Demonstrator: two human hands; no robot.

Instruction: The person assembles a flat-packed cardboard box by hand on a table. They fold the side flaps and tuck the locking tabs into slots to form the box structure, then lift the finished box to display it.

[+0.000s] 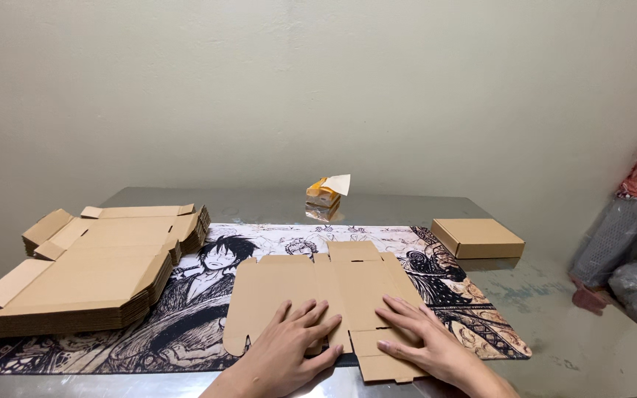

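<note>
Now flat cardboard blank (318,287) under both hands, prob. pressed: left hand (293,343), right hand (422,339).

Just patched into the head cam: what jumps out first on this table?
Front and centre, the left hand and right hand press flat on an unfolded cardboard box blank lying on an illustrated desk mat. At left sits a tall stack of flat blanks; far right, one assembled box.

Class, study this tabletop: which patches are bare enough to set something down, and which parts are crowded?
Free: the grey table right of the printed mat, in front of the closed box; also the back strip between the tissue pack and that box. Crowded: the left, under the stack of flat boxes, and the front centre, where both hands press the flat cardboard.
</note>
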